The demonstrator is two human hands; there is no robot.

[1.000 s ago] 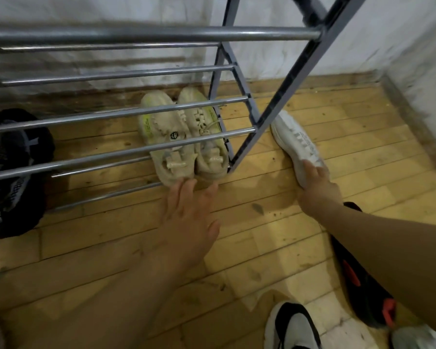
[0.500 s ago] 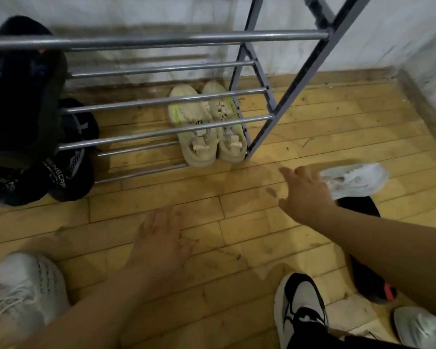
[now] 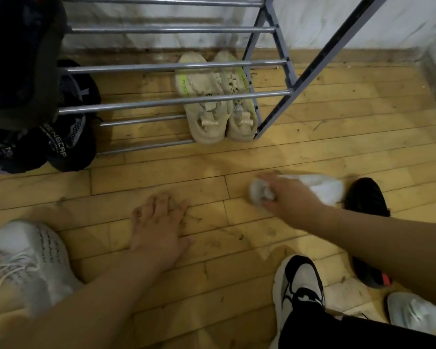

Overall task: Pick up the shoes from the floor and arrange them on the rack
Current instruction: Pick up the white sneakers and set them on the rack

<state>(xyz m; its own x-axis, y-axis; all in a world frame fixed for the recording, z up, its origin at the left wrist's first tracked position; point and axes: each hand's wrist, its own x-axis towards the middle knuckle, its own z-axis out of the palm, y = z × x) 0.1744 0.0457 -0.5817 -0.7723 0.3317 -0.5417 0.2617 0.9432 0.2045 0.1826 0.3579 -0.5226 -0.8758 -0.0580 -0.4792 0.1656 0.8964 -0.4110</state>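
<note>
Right hand [image 3: 287, 199] curled round one end of white shoe [image 3: 325, 188], low in front of the rack [image 3: 171, 103], off its right leg; motion blur, can't tell how firm the hold is or if the shoe is off the floor [image 3: 161, 172] yet. Left hand [image 3: 161, 222] flat on floor, fingers spread, holding nothing, in front of rack's middle

Risks: looks like a hold at one end only, so shoe could swing or drop on the lift; free end could clip the slanted right leg or a front bar going in; black shoe [image 3: 365, 197] lies just beside white shoe, maybe touching, further right of the rack, may get dragged

Room: beige pair [image 3: 217, 104] fills rack's bottom right corner, black pair [image 3: 68, 142] its bottom left, bare bars between them; gaps between tiers look tight, so probably toe first and level. Bare boards between right hand and rack front
</note>
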